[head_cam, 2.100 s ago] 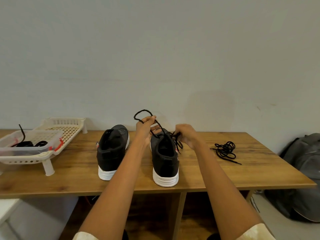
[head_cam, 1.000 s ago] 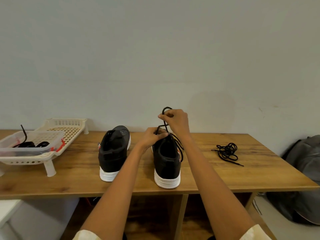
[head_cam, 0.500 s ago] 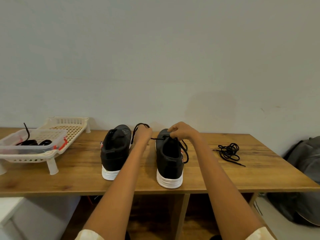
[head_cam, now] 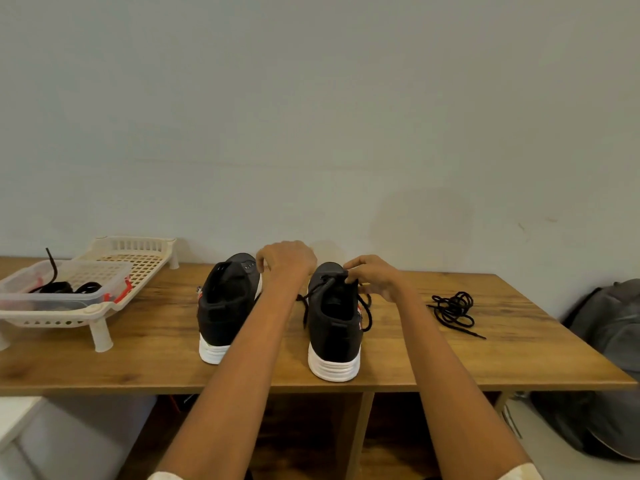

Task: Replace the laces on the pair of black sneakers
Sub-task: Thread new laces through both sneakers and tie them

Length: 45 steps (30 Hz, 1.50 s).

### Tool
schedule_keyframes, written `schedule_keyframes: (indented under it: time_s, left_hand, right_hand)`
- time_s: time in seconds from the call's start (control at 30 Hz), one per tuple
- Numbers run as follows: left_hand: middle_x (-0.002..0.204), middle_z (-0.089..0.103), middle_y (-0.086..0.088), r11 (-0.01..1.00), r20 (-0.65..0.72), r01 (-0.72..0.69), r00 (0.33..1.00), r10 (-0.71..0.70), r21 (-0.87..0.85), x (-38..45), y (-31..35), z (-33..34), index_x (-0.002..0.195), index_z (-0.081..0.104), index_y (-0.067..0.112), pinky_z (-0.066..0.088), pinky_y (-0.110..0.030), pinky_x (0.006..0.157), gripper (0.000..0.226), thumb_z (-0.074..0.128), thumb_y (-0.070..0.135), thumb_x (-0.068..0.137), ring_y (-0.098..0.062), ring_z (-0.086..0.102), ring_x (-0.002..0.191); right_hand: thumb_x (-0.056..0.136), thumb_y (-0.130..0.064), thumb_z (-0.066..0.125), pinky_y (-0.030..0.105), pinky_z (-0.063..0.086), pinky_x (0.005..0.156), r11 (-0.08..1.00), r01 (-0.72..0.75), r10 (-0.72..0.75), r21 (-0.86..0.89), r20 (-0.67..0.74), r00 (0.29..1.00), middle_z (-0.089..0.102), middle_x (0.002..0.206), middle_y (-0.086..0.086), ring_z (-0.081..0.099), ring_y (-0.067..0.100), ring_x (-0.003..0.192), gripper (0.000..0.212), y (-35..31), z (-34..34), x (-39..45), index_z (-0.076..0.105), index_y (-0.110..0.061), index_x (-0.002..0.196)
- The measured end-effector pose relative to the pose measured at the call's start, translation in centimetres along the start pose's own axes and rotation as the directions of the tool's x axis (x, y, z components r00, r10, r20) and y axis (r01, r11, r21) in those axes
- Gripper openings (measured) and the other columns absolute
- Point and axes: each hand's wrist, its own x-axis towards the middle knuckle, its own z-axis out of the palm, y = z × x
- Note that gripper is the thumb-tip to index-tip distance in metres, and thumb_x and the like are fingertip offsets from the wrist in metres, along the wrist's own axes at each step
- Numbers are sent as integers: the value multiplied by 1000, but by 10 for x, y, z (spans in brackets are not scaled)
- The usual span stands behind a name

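The person is threading a black lace (head_cam: 313,296) through the right sneaker (head_cam: 334,320), sitting at the surface (head_cam: 398,358) centre. The right hand (head_cam: 375,277) is pinching it at the tongue; the left hand (head_cam: 287,261) is curled, its hold hidden. Next, I judge, comes feeding the following eyelet. The spare lace (head_cam: 453,308) is lying at three o'clock.

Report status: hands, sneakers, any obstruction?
Both hands on right sneaker: right hand pinching its lace, left hand grip hidden. Left sneaker untouched. Nothing blocking.

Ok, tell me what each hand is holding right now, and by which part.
The right hand pinches the tongue top of the right sneaker. The left hand is curled between the sneakers; the lace runs toward it, but its grip is hidden.
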Motion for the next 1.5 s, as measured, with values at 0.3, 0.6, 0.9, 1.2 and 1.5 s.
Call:
schedule_keyframes:
  time_s: [0.3,0.6,0.9,1.2,1.5]
  left_hand:
    - [120,63,-11,825,-44,-410,903,428,-389,13,12,45,115,69,13,43,-29,80,26,52,14,95,-26,59,104]
    - [109,57,-9,516,13,-67,989,149,-854,16,1,58,104,54,7,50,-34,83,18,37,13,101,-24,59,97]
    - [106,56,-10,219,191,168,978,88,-961,15,6,60,112,50,5,47,-27,72,20,34,12,103,-17,55,84]
    - [93,67,-2,262,62,-49,916,397,-964,6,7,64,100,63,11,51,-19,75,11,60,17,92,-15,63,88]
    - [96,63,-1,-159,200,216,973,114,-963,13,6,50,86,63,21,49,-35,71,8,62,26,92,-17,58,92]
  right_hand:
    - [79,8,58,28,51,65,998,-6,5,59,19,1000,59,96,13,58,22,87,20,5,-2,5,61,-6,93]
    - [80,11,49,34,53,70,1000,-5,5,-4,-6,1000,55,92,9,52,21,87,25,3,1,5,61,-9,89]
    - [87,-9,58,32,52,83,730,84,-265,-678,-168,950,69,103,9,63,25,94,21,-5,31,12,74,-12,100]
    - [88,-19,61,30,46,74,719,161,-460,-676,-289,840,71,104,4,64,24,97,19,-45,27,4,72,-13,102]
    - [91,-28,59,31,42,90,872,159,-166,-464,25,986,60,122,8,54,25,115,36,-22,18,1,60,-9,121]
